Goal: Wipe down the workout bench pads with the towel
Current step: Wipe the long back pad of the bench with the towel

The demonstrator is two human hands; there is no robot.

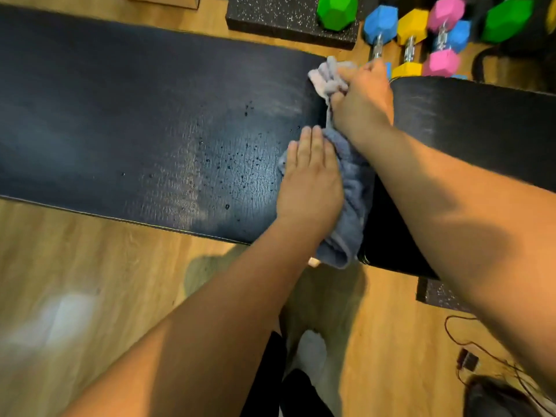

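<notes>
I see the blue-grey towel (352, 188) bunched like a rope along the gap between the long pad (120, 115) and the short pad (481, 121), running from near edge to far edge. My left hand (310, 176) presses it with fingers straight and together. My right hand (361, 99) clutches its paler far end. Droplets (228, 167) speckle the long pad.

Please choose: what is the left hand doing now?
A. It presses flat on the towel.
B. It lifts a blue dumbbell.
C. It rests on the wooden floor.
A: the left hand lies flat, fingers straight, on the grey-blue towel at the end of the long bench pad.
</notes>
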